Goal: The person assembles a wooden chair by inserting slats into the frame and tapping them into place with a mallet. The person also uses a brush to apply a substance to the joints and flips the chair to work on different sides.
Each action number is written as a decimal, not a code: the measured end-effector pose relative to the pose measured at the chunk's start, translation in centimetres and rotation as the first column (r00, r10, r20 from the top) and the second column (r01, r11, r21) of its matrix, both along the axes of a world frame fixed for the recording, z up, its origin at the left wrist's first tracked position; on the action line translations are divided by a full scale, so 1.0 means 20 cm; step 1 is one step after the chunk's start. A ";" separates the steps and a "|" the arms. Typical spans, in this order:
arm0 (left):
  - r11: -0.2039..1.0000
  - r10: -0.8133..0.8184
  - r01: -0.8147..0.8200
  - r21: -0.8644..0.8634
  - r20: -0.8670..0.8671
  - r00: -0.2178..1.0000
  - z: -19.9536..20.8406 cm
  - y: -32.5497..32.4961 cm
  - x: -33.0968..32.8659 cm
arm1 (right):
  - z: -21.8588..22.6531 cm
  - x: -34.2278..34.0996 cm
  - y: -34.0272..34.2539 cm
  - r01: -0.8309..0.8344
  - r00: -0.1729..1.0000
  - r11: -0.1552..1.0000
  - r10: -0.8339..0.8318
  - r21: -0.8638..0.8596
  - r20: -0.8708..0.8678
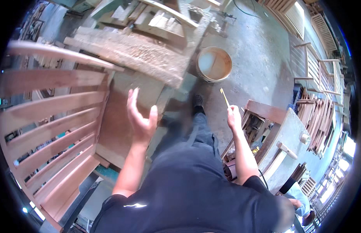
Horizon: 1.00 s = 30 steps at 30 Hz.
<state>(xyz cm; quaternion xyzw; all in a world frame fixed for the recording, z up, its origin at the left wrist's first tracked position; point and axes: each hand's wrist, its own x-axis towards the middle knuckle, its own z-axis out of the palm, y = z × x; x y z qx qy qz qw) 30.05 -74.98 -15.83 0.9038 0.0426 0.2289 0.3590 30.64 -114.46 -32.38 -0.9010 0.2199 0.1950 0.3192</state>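
A brown wooden chair (52,128) with flat slats stands left of the left hand (139,116), whose fingers are spread wide, holding nothing. Further right, the right hand (234,116) pinches a thin yellow stick (224,97), pointing up toward a round bucket (214,64).

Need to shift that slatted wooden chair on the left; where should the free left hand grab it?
Probably the curved top rail, coming from the seat side, where the open left hand already hovers. It is a bare, continuous bar along the chair's upper edge; the slats look thinner and closely spaced.
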 end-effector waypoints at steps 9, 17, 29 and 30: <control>0.931 -0.150 0.197 0.306 -0.170 0.974 -0.28 -0.44 0.72 | -0.94 0.88 0.00 0.037 0.999 0.998 -0.038 -0.051 -0.020; 0.873 -0.019 0.191 0.448 -0.360 0.933 -0.33 -0.45 0.74 | -1.93 1.49 0.06 -0.305 0.918 0.940 0.333 0.151 -0.215; 0.819 0.132 0.218 0.530 -0.544 0.829 -0.29 -0.53 0.82 | -1.69 1.25 0.23 -0.065 0.994 0.946 0.089 0.317 -0.064; 0.816 0.151 0.205 0.540 -0.542 0.826 -0.28 -0.52 0.79 | -1.74 1.33 0.25 -0.092 0.949 0.956 0.169 0.277 -0.266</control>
